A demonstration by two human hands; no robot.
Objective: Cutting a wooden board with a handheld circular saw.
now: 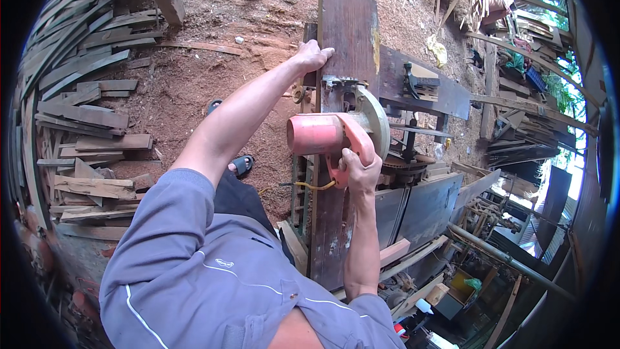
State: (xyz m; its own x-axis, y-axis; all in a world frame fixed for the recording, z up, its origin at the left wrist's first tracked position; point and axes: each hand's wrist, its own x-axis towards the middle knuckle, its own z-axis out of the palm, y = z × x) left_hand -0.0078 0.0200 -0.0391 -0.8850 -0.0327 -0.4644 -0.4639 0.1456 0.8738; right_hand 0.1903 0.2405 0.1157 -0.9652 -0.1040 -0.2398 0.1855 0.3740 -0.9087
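Your right hand (360, 169) grips the circular saw (316, 134); your left hand (313, 57) clasps the plank (349, 26) by its left edge, farther off. Kickback possible if plank shifts.

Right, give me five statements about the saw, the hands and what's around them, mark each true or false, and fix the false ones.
1. The right hand grips the handle of the red circular saw. True.
2. The left hand is on the saw's motor housing. False: it is at the left edge of the dark board.
3. A yellow cable comes from the saw. True.
4. The hammer lies on the ground. False: it rests on a wooden surface right of the saw.
5. A black sandal shows left of the saw. True.
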